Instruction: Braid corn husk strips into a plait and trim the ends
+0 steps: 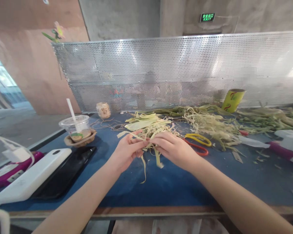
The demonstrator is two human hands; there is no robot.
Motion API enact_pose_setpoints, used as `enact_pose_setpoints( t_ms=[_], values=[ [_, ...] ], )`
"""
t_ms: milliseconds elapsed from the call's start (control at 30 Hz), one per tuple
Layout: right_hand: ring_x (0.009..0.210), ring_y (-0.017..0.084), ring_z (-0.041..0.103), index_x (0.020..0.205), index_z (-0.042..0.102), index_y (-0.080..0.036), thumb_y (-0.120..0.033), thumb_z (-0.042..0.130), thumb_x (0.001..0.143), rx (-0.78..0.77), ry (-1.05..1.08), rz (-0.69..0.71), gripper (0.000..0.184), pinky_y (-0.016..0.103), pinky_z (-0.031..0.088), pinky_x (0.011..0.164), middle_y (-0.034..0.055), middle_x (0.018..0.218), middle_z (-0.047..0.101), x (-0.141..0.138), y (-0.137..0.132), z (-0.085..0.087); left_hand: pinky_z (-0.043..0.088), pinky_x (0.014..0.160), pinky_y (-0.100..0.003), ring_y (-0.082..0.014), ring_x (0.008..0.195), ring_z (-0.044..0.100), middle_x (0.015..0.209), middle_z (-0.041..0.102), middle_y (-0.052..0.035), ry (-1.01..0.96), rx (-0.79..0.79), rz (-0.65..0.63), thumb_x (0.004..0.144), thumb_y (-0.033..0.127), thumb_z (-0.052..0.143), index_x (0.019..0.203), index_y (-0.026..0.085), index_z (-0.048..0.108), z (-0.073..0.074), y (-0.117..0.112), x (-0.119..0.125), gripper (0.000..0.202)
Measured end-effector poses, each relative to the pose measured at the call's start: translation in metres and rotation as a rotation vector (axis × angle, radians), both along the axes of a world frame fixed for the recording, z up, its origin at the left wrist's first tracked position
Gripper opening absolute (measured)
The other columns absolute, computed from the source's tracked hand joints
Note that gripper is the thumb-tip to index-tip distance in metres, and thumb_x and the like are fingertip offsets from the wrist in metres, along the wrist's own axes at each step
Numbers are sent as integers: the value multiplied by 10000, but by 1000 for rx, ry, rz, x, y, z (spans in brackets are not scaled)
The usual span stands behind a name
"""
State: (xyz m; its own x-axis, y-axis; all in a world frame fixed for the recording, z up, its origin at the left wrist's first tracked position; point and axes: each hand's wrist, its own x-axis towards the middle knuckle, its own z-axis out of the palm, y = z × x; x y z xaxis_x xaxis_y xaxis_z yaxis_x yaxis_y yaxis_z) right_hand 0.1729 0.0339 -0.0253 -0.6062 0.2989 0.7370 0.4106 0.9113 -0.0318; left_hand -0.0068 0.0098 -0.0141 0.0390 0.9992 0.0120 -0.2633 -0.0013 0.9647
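Observation:
My left hand (128, 150) and my right hand (174, 149) meet above the blue table (175, 185), both pinched on a bundle of pale yellow-green leaf strips (150, 143). Loose strip ends (158, 161) hang down from between my fingers. Just behind my hands lies a small heap of the same cut strips (148, 125). Yellow and red handled scissors (197, 143) rest on the table right beside my right hand.
A plastic cup with a straw (75, 128), a white power bank (33, 175) on a black phone (65, 170) and a magenta device (8, 169) sit left. Twine roll (103, 110), more leaves (234, 123), a yellow roll (233, 100), a perforated metal screen (180, 71) behind.

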Motion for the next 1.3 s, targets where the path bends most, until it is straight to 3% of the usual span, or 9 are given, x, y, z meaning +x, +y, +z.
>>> enact_pose_setpoints(
  t_ms=[100, 200, 300, 567, 733, 833, 967, 1100, 1300],
  values=[
    [814, 161, 539, 871, 622, -214, -173, 490, 842, 232, 32, -71, 141, 293, 445, 739, 48, 861, 610, 1, 1, 1, 362, 379, -152, -34, 431, 474, 679, 660, -4, 29, -29, -10, 587, 117, 745, 1132, 104, 419, 1, -1, 3, 635],
    [845, 170, 527, 804, 622, -200, -196, 520, 834, 227, 62, -42, 107, 310, 423, 767, 55, 884, 619, 0, 0, 2, 364, 364, -173, -52, 425, 485, 715, 665, -13, 93, 57, 8, 564, 131, 755, 1149, 112, 383, 1, -2, 5, 694],
    [806, 157, 533, 789, 588, -185, -227, 562, 814, -11, 112, -14, 55, 304, 416, 758, 30, 795, 625, -3, 0, -1, 372, 360, -199, -69, 394, 482, 670, 644, 16, 172, 155, 21, 564, 154, 751, 1183, 128, 334, -1, -3, 5, 746],
    [523, 89, 468, 655, 508, -180, -314, 663, 671, -939, 384, -19, 206, 227, 390, 516, -31, 607, 539, -12, 8, -8, 383, 438, -208, -77, 425, 472, 548, 575, 62, 379, 212, -53, 618, 195, 728, 1312, 132, 236, -1, -8, 5, 852],
    [596, 115, 552, 799, 546, -157, -350, 698, 603, -1178, 498, 94, 314, 264, 448, 601, -5, 674, 577, -14, 9, -6, 400, 449, -215, -77, 438, 475, 595, 605, 43, 326, 215, -84, 629, 184, 721, 1350, 136, 189, 2, -9, 6, 897],
    [586, 114, 546, 846, 556, -165, -319, 689, 620, -1038, 569, 69, 304, 256, 451, 575, -10, 680, 567, -15, 6, -7, 408, 454, -219, -77, 438, 487, 600, 599, 47, 302, 206, -111, 652, 186, 707, 1361, 134, 167, 2, -10, 6, 892],
    [640, 123, 555, 749, 546, -189, -224, 673, 667, -606, 575, -30, 155, 249, 458, 601, -2, 727, 584, -13, 0, -7, 414, 455, -226, -74, 449, 502, 678, 610, 25, 244, 197, -123, 713, 239, 660, 1342, 151, 214, -1, -10, 6, 776],
    [715, 141, 556, 758, 570, -203, -148, 594, 760, -253, 452, -4, 59, 266, 454, 670, 8, 720, 592, -9, -4, -6, 373, 415, -202, -49, 417, 461, 676, 591, 34, 178, 133, -123, 717, 234, 659, 1299, 147, 275, -1, -11, 8, 703],
    [810, 145, 554, 938, 595, -209, -69, 489, 820, -151, 347, 153, 212, 295, 453, 747, 35, 835, 621, -6, -3, -3, 332, 386, -180, -36, 420, 404, 622, 567, 54, 34, 86, -95, 682, 179, 686, 1299, 133, 281, 1, -11, 10, 739]
  ],
)
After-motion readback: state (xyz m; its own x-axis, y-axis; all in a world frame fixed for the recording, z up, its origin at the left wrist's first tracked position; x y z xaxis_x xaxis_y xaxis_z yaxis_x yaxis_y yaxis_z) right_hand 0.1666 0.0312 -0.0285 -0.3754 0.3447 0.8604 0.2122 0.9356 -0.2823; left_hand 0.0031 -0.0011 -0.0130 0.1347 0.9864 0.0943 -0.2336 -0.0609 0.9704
